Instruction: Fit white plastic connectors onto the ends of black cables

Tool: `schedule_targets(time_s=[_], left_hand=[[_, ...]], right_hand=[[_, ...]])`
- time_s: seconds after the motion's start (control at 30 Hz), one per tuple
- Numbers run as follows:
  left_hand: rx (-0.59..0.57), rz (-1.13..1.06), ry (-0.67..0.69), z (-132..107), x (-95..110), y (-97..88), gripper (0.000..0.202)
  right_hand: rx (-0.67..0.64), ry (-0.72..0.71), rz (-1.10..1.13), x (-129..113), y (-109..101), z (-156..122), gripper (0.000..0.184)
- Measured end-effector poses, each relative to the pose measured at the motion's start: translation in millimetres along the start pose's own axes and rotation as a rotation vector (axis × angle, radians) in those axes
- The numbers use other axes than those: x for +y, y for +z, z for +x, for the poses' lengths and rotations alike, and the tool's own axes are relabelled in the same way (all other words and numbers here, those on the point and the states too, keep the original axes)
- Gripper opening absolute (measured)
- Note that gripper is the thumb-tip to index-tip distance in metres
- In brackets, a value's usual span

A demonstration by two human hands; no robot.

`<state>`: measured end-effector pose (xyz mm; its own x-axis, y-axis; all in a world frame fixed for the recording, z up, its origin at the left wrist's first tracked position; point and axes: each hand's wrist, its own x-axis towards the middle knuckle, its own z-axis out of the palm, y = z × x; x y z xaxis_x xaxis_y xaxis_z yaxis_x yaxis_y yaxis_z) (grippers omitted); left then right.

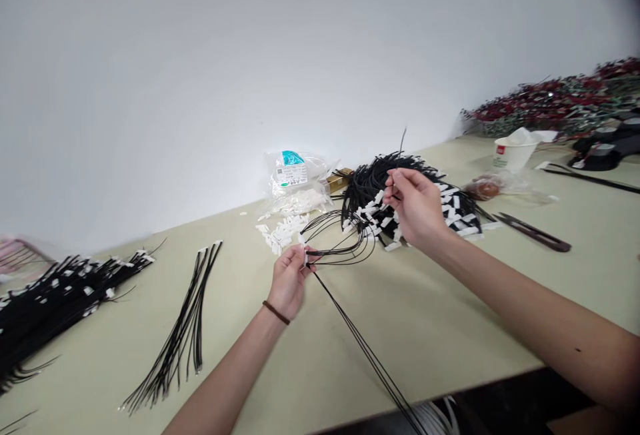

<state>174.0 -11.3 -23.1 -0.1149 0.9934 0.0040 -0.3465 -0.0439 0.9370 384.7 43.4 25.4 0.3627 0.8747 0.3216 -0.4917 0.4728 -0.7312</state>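
Observation:
My left hand (290, 274) grips a white connector (306, 259) with several thin black wires (345, 248) looping out to the right. More wires run from it down over the table's front edge. Up and to the right, my right hand (413, 202) pinches a single black wire (403, 142) whose end points upward. Behind that hand lies a big heap of black wires with white connectors (370, 185). Loose white connectors (281, 232) are scattered just beyond my left hand, beside a clear plastic bag (300, 188) with a label.
Wire bundles (187, 315) lie at the left, with a larger wire pile (55, 295) farther left. On the right are tweezers (535, 232), a paper cup (515, 154) and a plastic-wrapped round brown item (484, 187). Red-green foliage (555, 105) lines the back right.

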Motion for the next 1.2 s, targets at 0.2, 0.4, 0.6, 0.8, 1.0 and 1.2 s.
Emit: schedule_targets(time_s=[0.2, 0.4, 0.6, 0.8, 1.0, 1.2], left_hand=[[-0.007, 0.052, 0.019, 0.2, -1.7, -0.2, 0.030], [0.056, 0.085, 0.069, 7.7, -7.7, -6.7, 0.030], [0.222, -0.026, 0.170, 27.4, -4.9, -25.3, 0.024], [0.176, -0.248, 0.158, 30.0, 4.4, -25.1, 0.014], [-0.013, -0.237, 0.045, 13.6, 5.5, -10.1, 0.018], [-0.111, -0.217, -0.023, 1.2, 2.5, 1.9, 0.023]], right_hand=[[-0.001, -0.170, -0.064, -5.2, 1.3, -1.5, 0.015], [-0.047, 0.031, 0.059, -11.8, 5.9, -6.9, 0.008], [-0.442, 0.659, 0.191, -1.1, 15.8, -65.6, 0.012], [-1.233, 0.821, -0.072, 8.2, 14.9, -107.3, 0.032], [-1.010, -0.742, -0.749, 33.1, -1.3, -64.5, 0.020], [-0.999, -1.284, -0.968, 43.0, -4.2, -64.5, 0.016]])
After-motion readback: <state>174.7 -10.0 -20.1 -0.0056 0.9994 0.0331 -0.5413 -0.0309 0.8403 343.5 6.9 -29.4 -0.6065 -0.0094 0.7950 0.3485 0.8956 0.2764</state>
